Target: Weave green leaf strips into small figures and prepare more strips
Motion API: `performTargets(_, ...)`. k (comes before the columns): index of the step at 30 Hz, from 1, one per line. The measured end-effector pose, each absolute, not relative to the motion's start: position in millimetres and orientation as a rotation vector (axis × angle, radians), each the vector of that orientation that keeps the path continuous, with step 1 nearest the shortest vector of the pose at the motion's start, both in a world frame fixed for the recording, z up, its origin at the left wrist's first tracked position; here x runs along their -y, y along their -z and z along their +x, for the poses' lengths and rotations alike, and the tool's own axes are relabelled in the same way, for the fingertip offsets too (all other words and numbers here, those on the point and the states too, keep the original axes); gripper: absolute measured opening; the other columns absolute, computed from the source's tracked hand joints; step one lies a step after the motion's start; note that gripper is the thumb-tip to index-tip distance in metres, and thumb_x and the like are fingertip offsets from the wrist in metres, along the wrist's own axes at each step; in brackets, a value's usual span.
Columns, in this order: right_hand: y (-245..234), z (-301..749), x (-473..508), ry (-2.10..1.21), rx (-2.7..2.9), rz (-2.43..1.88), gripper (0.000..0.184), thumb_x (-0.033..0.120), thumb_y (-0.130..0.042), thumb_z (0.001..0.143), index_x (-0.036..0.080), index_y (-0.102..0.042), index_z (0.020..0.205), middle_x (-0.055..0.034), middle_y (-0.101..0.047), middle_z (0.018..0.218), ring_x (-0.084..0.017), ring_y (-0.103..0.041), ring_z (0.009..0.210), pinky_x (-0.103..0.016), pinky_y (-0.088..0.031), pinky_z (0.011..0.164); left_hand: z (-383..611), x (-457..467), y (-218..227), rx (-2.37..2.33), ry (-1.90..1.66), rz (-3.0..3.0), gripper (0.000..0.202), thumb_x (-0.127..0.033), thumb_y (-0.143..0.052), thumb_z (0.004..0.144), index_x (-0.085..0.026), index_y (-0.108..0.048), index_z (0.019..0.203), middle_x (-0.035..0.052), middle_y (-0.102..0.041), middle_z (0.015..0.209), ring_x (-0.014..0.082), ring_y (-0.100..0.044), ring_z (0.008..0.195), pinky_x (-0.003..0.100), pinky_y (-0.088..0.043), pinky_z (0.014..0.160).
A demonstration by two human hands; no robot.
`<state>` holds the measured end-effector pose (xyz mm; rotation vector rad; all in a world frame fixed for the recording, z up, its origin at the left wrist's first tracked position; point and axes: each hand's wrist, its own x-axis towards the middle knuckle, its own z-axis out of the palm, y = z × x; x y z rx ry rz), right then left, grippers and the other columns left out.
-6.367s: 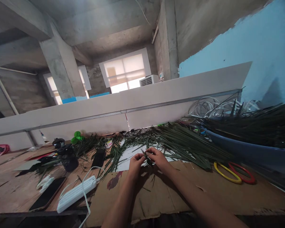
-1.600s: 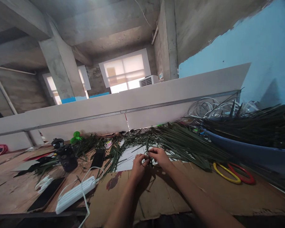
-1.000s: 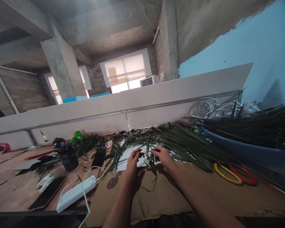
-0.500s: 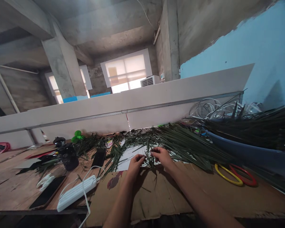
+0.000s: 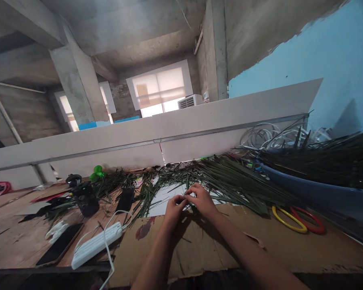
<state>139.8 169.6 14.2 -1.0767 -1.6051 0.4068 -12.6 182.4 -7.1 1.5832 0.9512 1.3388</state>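
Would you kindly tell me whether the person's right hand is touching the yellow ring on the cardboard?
Apart: the head view shows bare cardboard between the right hand and the yellow ring.

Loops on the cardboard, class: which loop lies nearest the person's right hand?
The yellow loop: it lies left of the red loop, on the side toward the right hand.

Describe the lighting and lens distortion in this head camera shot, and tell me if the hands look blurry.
In the head view, the wide lens slants and stretches the white partition; the window blind glows bright, near blown out; the left hand and right hand look fairly sharp, with soft shadows falling on the cardboard sheet.
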Motion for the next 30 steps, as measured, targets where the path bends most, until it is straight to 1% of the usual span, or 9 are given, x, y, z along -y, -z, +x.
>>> performTargets(8,-14,138,-174,-0.417,1.635,-1.115,0.006,0.015,-0.068,0.074,0.020,-0.069,0.072,-0.0018,-0.059,0.085,-0.020,-0.059,0.081,-0.030,-0.042,0.074,-11,-180,5,-0.976,-1.329,1.588,0.022,-0.040,-0.081,0.063,-0.020,-0.071,0.062,0.0022,-0.062,0.062,0.0168,-0.052,0.063,0.030,-0.039,0.067)
performTargets(12,-11,136,-174,-0.410,1.638,-1.103,0.008,0.013,-0.063,0.077,0.020,-0.065,0.073,-0.0015,-0.058,0.087,-0.019,-0.058,0.084,-0.030,-0.043,0.076,-9,-181,6,-0.947,-1.325,1.575,0.024,-0.041,-0.082,0.061,-0.020,-0.070,0.063,0.0017,-0.062,0.063,0.0168,-0.053,0.065,0.029,-0.040,0.067)
performTargets(17,-10,134,-173,-0.387,1.621,-1.091,0.008,0.017,-0.059,0.082,0.021,-0.063,0.077,-0.0019,-0.058,0.091,-0.019,-0.058,0.085,-0.030,-0.043,0.077,-7,-182,7,-0.914,-1.330,1.518,0.030,-0.042,-0.083,0.059,-0.019,-0.064,0.059,-0.0008,-0.058,0.061,0.0142,-0.049,0.062,0.027,-0.039,0.065)
performTargets(20,-10,137,-174,-0.372,1.615,-1.079,0.007,0.020,-0.059,0.084,0.021,-0.066,0.083,-0.0026,-0.061,0.093,-0.020,-0.060,0.090,-0.030,-0.044,0.081,-10,-182,5,-0.906,-1.333,1.456,0.035,-0.047,-0.084,0.058,-0.019,-0.063,0.061,-0.0007,-0.057,0.061,0.0132,-0.049,0.060,0.026,-0.038,0.061)
performTargets(23,-9,140,-175,-0.362,1.617,-1.087,0.010,0.024,-0.061,0.086,0.021,-0.070,0.089,-0.0036,-0.063,0.095,-0.021,-0.061,0.094,-0.031,-0.045,0.084,-16,-181,2,-0.918,-1.360,1.394,0.038,-0.052,-0.083,0.060,-0.019,-0.065,0.066,-0.0010,-0.057,0.061,0.0122,-0.047,0.057,0.024,-0.036,0.058)
performTargets(25,-7,140,-174,-0.359,1.636,-1.113,0.007,0.025,-0.066,0.082,0.021,-0.072,0.084,-0.0037,-0.063,0.093,-0.021,-0.062,0.091,-0.031,-0.045,0.082,-19,-179,0,-0.928,-1.378,1.369,0.037,-0.052,-0.082,0.061,-0.019,-0.068,0.071,-0.0008,-0.058,0.063,0.0121,-0.047,0.058,0.024,-0.035,0.057)
performTargets(28,-4,136,-171,-0.349,1.681,-1.146,0.002,0.021,-0.071,0.076,0.021,-0.073,0.075,-0.0030,-0.061,0.091,-0.020,-0.062,0.087,-0.030,-0.045,0.080,-20,-176,-1,-0.929,-1.386,1.355,0.037,-0.052,-0.083,0.060,-0.019,-0.071,0.073,0.0005,-0.061,0.066,0.0124,-0.049,0.059,0.024,-0.037,0.059)
performTargets(30,-3,134,-170,-0.339,1.711,-1.153,0.006,0.017,-0.070,0.074,0.021,-0.072,0.073,-0.0024,-0.061,0.093,-0.019,-0.062,0.087,-0.029,-0.045,0.081,-19,-175,-2,-0.923,-1.389,1.353,0.037,-0.052,-0.084,0.059,-0.019,-0.072,0.072,0.0014,-0.063,0.067,0.0129,-0.051,0.060,0.024,-0.038,0.059)
